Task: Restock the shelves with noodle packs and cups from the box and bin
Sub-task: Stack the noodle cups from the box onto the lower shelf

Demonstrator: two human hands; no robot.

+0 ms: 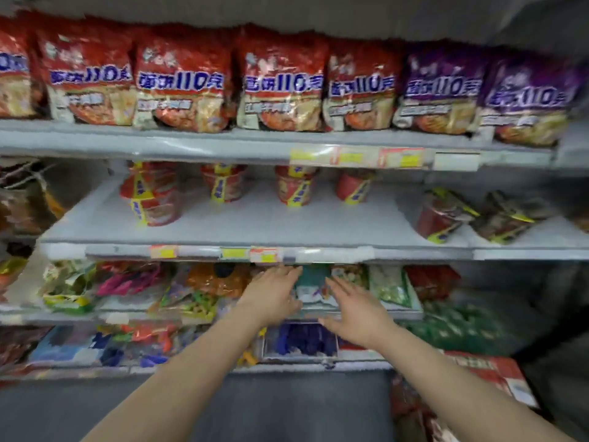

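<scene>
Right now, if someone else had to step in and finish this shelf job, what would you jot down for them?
Left hand: fingers straight, reaching to the left side of a teal pack on the third shelf; no firm grip visible.
Right hand: fingers straight, at the pack's right side. The picture is too blurred to show contact.
Top shelf: a full row of red packs and purple packs.
Second shelf: only a few red cups at the back and tilted bowls on the right, with much bare space.
Left to do: settle the teal pack, then fill the cup shelf. The box and bin cannot be made out clearly.
</scene>
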